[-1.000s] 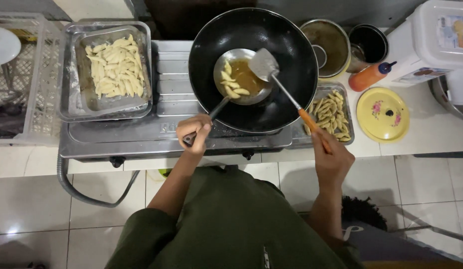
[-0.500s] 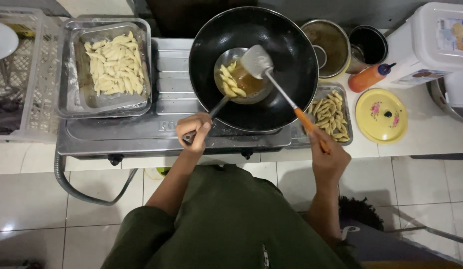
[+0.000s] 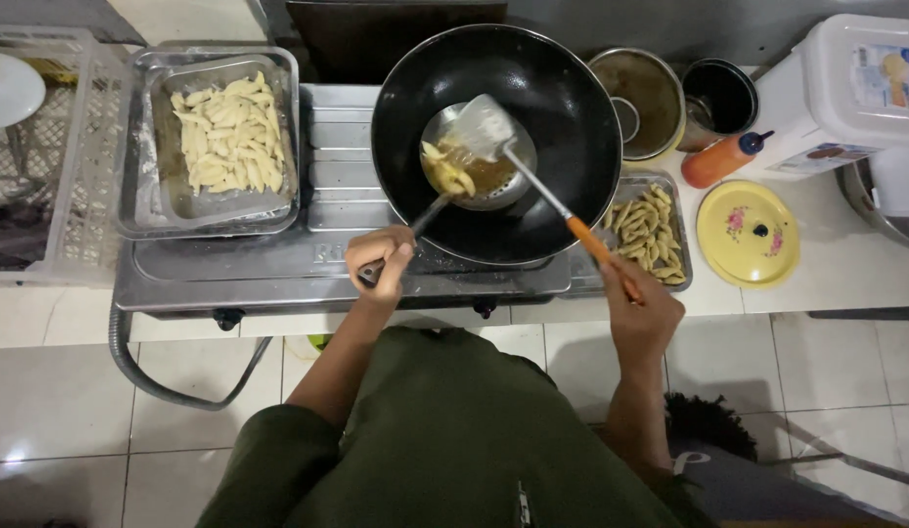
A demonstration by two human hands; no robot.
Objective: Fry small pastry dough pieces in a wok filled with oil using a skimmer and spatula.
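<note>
Our left hand grips the ladle, now lower in the wok; right hand holds the spatula, apparently nudging fried pieces.

White plastic box at far right of table, w/ rectangular label on lid: blue, yellow, red. Orange squeeze bottle just beside it, blue cap.

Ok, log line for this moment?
left hand: grips strainer ladle | right hand: grips spatula | both over wok

wok crowded by trays, pots, bare stovetop between
</note>
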